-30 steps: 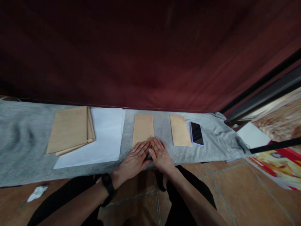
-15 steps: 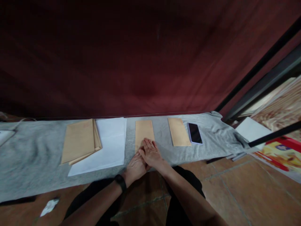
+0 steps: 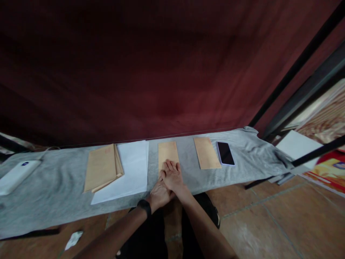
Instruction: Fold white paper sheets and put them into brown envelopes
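Under the right fingers, an envelope, contents hidden.

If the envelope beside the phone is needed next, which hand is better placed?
Probably the right hand: it is nearer that envelope and lies on top, partly covering the left hand.

**Improvised indoor corner, home or shop unclear**

We take this for a makeshift indoor work corner, though we cannot tell whether it is a home or a shop. Beneath the fingers runs a narrow surface draped in grey cloth; beyond them hangs a dark red drape; below them spreads a brown tiled floor.
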The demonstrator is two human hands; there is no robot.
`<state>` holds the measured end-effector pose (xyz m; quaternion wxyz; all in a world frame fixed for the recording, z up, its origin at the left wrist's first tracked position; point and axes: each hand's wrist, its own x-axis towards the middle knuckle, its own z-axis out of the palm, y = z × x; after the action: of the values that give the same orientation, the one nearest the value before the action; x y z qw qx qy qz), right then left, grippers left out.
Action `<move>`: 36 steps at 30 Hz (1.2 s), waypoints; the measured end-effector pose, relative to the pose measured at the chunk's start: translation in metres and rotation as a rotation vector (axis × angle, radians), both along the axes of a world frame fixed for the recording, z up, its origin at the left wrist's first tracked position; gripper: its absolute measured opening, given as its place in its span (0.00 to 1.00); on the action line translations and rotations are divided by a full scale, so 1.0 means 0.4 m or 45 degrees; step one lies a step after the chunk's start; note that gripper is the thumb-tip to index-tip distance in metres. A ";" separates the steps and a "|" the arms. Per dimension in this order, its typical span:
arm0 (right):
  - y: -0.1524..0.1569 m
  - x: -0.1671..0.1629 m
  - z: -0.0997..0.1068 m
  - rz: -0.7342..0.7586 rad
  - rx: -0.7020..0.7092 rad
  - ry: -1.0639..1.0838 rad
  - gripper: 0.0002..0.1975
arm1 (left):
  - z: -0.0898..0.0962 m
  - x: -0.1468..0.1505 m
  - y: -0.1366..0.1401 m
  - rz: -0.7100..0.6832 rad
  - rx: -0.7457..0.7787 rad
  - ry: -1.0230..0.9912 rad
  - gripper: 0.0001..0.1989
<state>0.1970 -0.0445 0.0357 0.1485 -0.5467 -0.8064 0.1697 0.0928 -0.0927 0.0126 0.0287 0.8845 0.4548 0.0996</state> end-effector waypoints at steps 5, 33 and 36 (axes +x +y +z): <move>-0.004 0.011 -0.009 0.021 0.021 0.019 0.24 | 0.008 0.004 -0.002 0.016 -0.020 0.025 0.29; -0.008 0.054 -0.011 0.196 0.103 0.009 0.20 | 0.011 0.023 -0.011 0.176 -0.048 -0.074 0.33; -0.011 0.054 -0.014 0.198 0.097 0.041 0.20 | 0.007 0.024 -0.008 0.193 -0.051 -0.081 0.35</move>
<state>0.2185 -0.0487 0.0302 0.1683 -0.4736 -0.8498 0.1587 0.1024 -0.0959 0.0153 0.0533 0.8433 0.5211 0.1202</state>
